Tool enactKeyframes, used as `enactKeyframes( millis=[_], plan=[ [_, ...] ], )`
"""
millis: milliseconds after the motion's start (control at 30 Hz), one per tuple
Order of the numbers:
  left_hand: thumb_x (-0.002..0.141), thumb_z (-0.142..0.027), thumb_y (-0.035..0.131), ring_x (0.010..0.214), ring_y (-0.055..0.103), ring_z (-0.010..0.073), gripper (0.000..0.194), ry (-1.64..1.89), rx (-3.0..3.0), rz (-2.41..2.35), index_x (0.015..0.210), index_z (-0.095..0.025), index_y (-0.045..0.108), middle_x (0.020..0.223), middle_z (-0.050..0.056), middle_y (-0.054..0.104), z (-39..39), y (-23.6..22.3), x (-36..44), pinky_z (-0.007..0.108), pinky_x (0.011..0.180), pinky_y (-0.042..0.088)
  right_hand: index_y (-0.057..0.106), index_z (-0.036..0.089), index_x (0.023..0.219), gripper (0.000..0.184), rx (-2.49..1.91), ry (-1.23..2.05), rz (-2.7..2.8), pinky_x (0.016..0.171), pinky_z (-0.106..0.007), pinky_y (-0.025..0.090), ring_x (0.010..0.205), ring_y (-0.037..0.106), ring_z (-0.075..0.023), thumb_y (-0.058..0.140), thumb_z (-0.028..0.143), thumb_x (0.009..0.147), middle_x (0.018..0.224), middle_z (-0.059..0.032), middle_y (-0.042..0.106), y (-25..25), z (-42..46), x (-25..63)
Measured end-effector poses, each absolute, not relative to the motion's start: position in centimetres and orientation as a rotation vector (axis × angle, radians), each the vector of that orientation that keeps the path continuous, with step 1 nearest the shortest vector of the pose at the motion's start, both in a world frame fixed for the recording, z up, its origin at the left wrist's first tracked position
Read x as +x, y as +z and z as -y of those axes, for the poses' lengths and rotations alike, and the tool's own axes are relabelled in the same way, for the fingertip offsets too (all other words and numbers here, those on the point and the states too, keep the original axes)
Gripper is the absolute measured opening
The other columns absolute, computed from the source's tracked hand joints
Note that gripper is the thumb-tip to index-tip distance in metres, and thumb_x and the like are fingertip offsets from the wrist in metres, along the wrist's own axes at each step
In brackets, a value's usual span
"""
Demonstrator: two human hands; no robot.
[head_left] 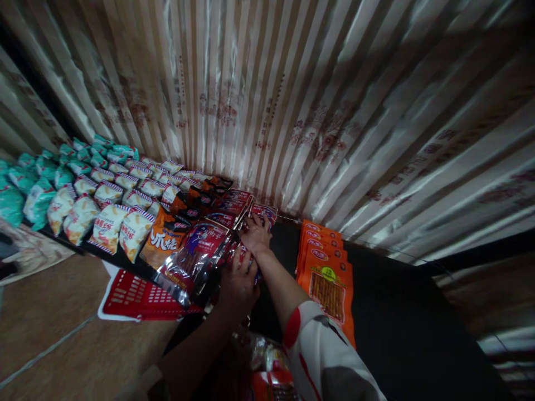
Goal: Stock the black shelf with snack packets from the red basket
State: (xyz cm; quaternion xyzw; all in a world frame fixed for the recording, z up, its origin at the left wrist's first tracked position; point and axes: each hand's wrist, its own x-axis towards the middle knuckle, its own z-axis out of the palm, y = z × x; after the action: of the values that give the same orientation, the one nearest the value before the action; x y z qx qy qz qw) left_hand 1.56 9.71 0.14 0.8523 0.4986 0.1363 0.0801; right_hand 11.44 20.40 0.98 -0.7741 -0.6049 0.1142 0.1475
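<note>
Both hands are on a row of shiny red-and-purple snack packets beside other packets of the same kind (209, 236) on a black shelf (393, 312). My right hand (256, 235) reaches to the back of the row, its bent fingers gripping a red packet (267, 211). Nearer to me, my left hand (239, 283) has its fingers curled over the top of another red packet (242, 257). The lower parts of both packets are hidden by my hands and forearms. To the right of my right forearm, orange snack packets (328, 278) overlap in a line.
Leftward along the shelf are orange-and-black packets (163, 236), white bags (108, 223) and teal bags (39, 200). Below the shelf edge sits a red basket (137, 298). More packages (271, 362) lie below my forearms. A pleated, shiny curtain (251, 100) hangs behind.
</note>
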Motion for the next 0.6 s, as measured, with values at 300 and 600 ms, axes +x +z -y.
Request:
enactKeyframes(
  millis=[300, 600],
  plan=[
    [0.078, -0.026, 0.047, 0.134, 0.020, 0.0304, 0.056, 0.470, 2.531, -1.522, 0.133, -0.022, 0.038, 0.145, 0.006, 0.032, -9.5, -0.4, 1.6, 0.045, 0.086, 0.044, 0.045, 0.030, 0.128, 0.050, -2.243, 0.293, 1.790, 0.094, -0.063, 0.027, 0.135, 0.001, -0.0307, 0.045, 0.040, 0.078, 0.146, -0.0001, 0.029, 0.8, -20.6, 11.3],
    [0.076, -0.038, 0.050, 0.135, 0.018, 0.0338, 0.062, 0.369, 2.500, -1.526, 0.134, -0.021, 0.038, 0.146, 0.009, 0.030, -9.2, 0.6, 1.7, 0.059, 0.092, 0.035, 0.031, 0.029, 0.138, 0.062, -2.272, 0.341, 1.801, 0.101, -0.064, -0.001, 0.137, -0.009, -0.0306, 0.031, 0.058, 0.083, 0.149, -0.0004, 0.022, 2.0, -20.2, 11.7]
  ],
)
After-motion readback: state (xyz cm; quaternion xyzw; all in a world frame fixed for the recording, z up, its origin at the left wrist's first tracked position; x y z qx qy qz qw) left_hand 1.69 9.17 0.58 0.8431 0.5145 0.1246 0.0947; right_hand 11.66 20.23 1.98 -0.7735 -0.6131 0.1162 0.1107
